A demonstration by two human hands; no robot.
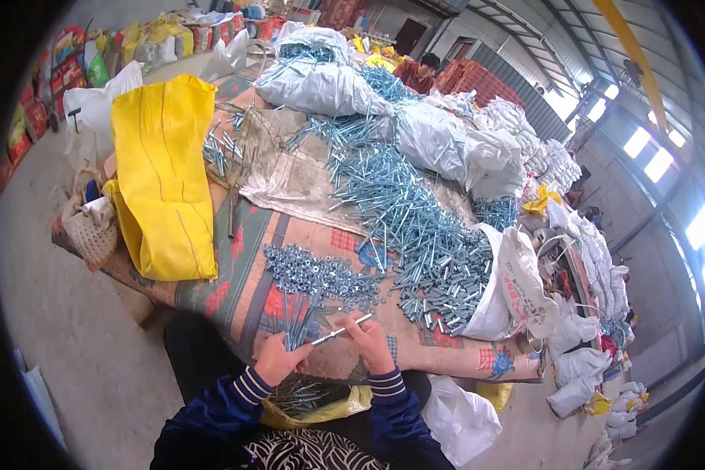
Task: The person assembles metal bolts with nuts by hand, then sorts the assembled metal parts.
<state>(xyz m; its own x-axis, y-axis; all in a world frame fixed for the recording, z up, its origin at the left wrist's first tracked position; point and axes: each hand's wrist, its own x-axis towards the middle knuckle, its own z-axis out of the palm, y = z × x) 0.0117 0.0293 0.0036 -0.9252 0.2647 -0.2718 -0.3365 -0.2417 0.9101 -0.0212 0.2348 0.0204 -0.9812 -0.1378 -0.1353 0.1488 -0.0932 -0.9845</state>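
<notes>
My left hand [279,359] is closed around a fan of thin steel rods [296,317] that point away from me. Between the two hands lies a single bolt [329,338], its near-left end at my left fingertips. A thicker metal sleeve [363,319] shows at its right end. My right hand [372,346] pinches this bolt from the right. Just beyond the hands spreads a pile of small nuts [313,274]. Short metal sleeves [439,294] lie heaped to the right, and a long pile of bolts [376,172] stretches away behind them.
A patterned cloth [462,359] covers the table. A yellow woven sack [164,172] hangs over its left side. White sacks [321,86] stand along the back and right. Below my hands sits an open yellow sack [352,403] with rods inside. Another person [417,72] is at the far end.
</notes>
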